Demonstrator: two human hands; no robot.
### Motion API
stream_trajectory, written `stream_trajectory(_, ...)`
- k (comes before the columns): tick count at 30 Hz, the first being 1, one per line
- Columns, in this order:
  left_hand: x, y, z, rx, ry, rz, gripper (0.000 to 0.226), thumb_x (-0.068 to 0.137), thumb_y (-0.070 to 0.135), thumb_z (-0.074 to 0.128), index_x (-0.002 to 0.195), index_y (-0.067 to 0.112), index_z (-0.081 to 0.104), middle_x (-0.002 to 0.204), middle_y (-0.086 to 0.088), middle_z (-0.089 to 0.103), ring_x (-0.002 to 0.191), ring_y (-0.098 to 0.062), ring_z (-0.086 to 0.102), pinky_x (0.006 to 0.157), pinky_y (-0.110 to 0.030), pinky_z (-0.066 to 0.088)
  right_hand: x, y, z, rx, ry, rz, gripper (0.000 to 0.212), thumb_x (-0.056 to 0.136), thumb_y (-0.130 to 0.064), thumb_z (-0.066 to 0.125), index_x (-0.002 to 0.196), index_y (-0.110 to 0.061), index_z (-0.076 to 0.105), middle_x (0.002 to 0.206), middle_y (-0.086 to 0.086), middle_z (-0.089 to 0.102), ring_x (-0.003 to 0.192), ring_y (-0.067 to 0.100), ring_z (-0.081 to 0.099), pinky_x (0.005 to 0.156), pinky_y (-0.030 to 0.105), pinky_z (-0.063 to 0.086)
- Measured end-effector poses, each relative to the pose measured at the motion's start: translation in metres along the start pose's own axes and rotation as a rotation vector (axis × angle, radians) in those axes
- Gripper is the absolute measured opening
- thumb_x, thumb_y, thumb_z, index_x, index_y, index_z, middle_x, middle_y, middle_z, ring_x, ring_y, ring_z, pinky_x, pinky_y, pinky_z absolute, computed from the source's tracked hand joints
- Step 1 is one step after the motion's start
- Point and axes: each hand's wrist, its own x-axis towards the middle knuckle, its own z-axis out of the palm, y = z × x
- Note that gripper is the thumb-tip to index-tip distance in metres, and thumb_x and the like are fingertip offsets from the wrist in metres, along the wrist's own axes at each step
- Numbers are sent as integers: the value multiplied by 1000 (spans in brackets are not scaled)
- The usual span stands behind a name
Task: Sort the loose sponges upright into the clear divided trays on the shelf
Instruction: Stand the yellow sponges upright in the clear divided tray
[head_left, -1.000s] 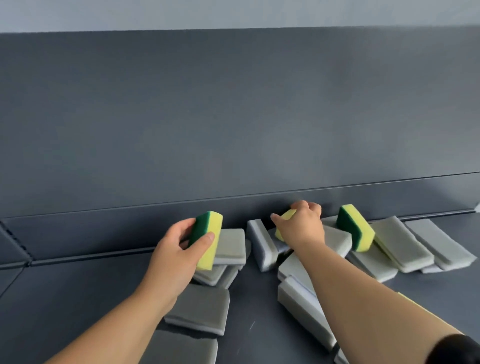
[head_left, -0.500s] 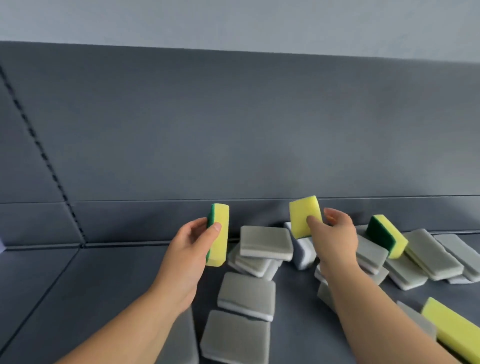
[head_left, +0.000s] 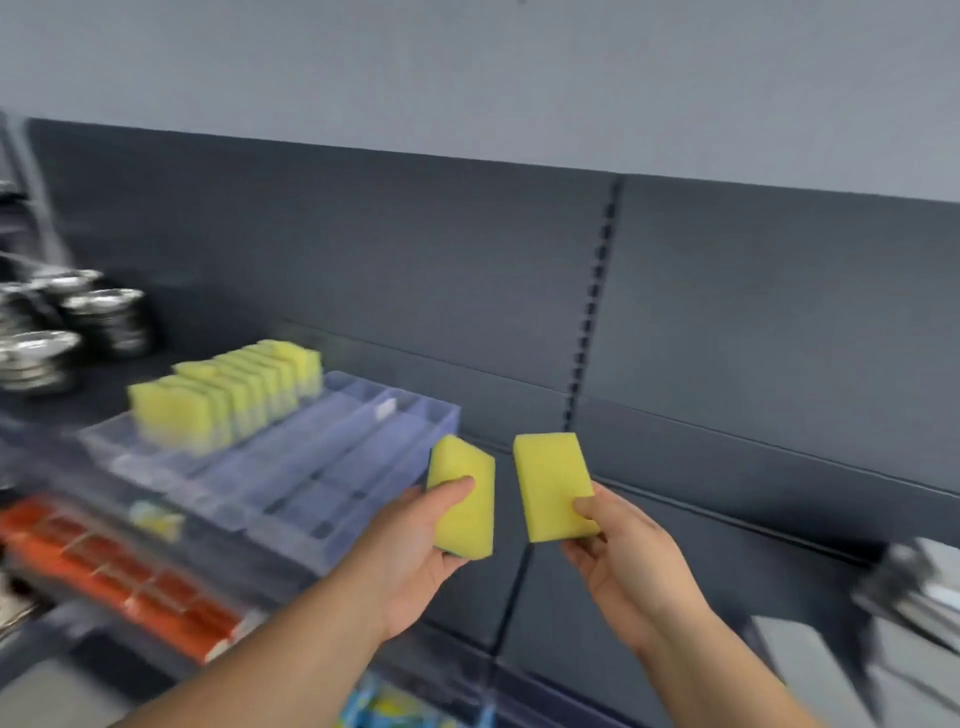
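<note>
While gripping one sponge per hand, swing both leftward to the tray (head_left: 332, 467), not yet reached. Left hand (head_left: 415, 545): thumb curled across the yellow face of the left sponge (head_left: 467, 514), fingers behind it, held near the tray's right end. Right hand (head_left: 623, 561): thumb pinching the lower corner of the right sponge (head_left: 550, 478), fingers underneath, held just beside the first without touching, above the bare shelf (head_left: 701, 551).

Turn each on edge before lowering, matching the row (head_left: 228, 395) already standing along the tray's far side. Feed in one at a time and press lightly against the last in line to stop toppling. Keep the squeeze soft, since foam probably springs back and tips if crushed. Steer clear of the dividers.

Counted:
- Two sponges in hand, one each.
- One tray in clear view, split into several lanes, too blurred for an exact lane count.
- One standing row, roughly ten, too smeared for a firm figure.
- About three stacks of metal bowls (head_left: 67, 322) far left.
- One strip of orange packs (head_left: 119, 561) below the tray.
- Grey shapes (head_left: 810, 670) lower right, uncountable.
</note>
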Motion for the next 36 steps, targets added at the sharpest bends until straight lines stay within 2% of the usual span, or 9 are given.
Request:
stream_trajectory(2, -10, 19, -51, -1, 103, 58, 19, 90, 15, 58, 108, 10, 62, 96, -7, 74, 90, -20, 69, 77, -34, 52, 5, 24, 45, 59, -80, 116, 19, 92, -1, 47, 97, -7, 65, 75, 4, 74, 78, 21, 64, 74, 34, 52)
stream_trajectory(4, -19, 35, -99, 8, 198, 117, 21, 93, 15, 55, 112, 9, 61, 104, -7, 72, 98, -20, 66, 86, -34, 50, 9, 44, 84, 122, -163, 245, 15, 90, -3, 46, 89, -6, 60, 73, 7, 70, 73, 24, 61, 72, 38, 53)
stream_trajectory(8, -42, 58, -171, 94, 294, 187, 21, 93, 16, 55, 114, 14, 61, 109, -4, 71, 101, -19, 65, 84, -31, 49, 21, 85, 147, 221, -351, 436, 29, 78, -12, 53, 106, -7, 57, 87, 12, 67, 74, 25, 61, 67, 35, 54)
stream_trajectory(12, -53, 76, -220, 107, 388, 232, 20, 92, 12, 57, 112, 14, 60, 107, -7, 71, 96, -23, 66, 84, -35, 52, 29, 115, 204, 197, -450, 524, 33, 73, -14, 61, 105, -5, 59, 87, 12, 67, 77, 23, 62, 61, 31, 58)
stream_trajectory(19, -17, 121, -273, 211, 517, 296, 31, 88, 12, 62, 118, 19, 58, 108, -4, 71, 102, -24, 66, 96, -41, 48, 81, 127, 270, 221, -447, 514, 24, 90, -4, 46, 112, -2, 54, 98, 20, 69, 83, 30, 66, 63, 39, 61)
stream_trajectory(23, 27, 155, -296, 246, 552, 310, 30, 88, 14, 63, 117, 21, 57, 107, -3, 71, 103, -23, 65, 97, -43, 47, 124, 126, 301, 112, -468, 482, 26, 90, -5, 41, 113, -7, 55, 103, 16, 65, 85, 29, 60, 78, 43, 55)
stream_trajectory(27, 69, 189, -311, 329, 583, 346, 30, 86, 16, 64, 113, 26, 57, 109, -1, 68, 104, -21, 63, 99, -44, 45, 158, 124, 323, -61, -472, 402, 31, 89, -4, 45, 116, -9, 59, 108, 7, 69, 89, 22, 60, 82, 33, 44)
stream_trajectory(30, 94, 211, -323, 345, 550, 391, 34, 86, 13, 65, 117, 23, 57, 112, 2, 67, 105, -17, 62, 96, -36, 46, 176, 122, 335, -65, -485, 404, 34, 87, 6, 46, 117, -3, 59, 112, 12, 69, 91, 24, 64, 83, 34, 51)
stream_trajectory(36, 128, 242, -358, 479, 393, 341, 43, 82, 4, 69, 119, 22, 57, 110, 2, 70, 104, -18, 66, 95, -40, 51, 192, 127, 349, -73, -515, 420, 42, 82, 12, 47, 122, 2, 56, 106, 17, 66, 89, 27, 61, 90, 46, 53)
